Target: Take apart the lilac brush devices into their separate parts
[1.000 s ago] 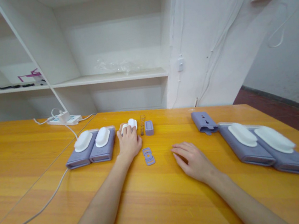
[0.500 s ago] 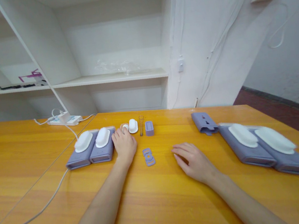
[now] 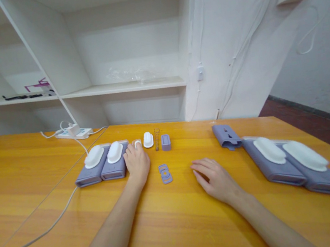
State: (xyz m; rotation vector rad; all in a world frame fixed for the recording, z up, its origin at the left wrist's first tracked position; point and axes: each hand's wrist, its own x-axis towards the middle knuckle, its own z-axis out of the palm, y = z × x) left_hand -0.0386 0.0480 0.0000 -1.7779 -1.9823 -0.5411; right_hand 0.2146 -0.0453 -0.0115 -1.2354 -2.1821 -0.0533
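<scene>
My left hand [image 3: 136, 162] lies knuckles up beside two purple devices with white pads [image 3: 104, 166]. Its fingers are bent, and the tips close on a small round pale part [image 3: 137, 143]. Just right of it, in a row, are a white oval cap [image 3: 148, 139], a thin metal spring [image 3: 156, 138] and a small purple block [image 3: 165, 142]. A flat purple piece with an orange dot [image 3: 165, 173] lies between my hands. My right hand [image 3: 215, 178] rests flat on the wooden table [image 3: 176, 227], fingers stretched out and holding nothing.
Two more purple devices with white pads [image 3: 292, 163] lie at the right, with an open purple shell [image 3: 225, 135] beside them. A white power strip [image 3: 73, 133] and its cables run across the table's left side. White shelves stand behind.
My left hand has let go of the white oval cap and shifted left onto the small round part. The cap now lies free on the table. My right hand has stayed still.
</scene>
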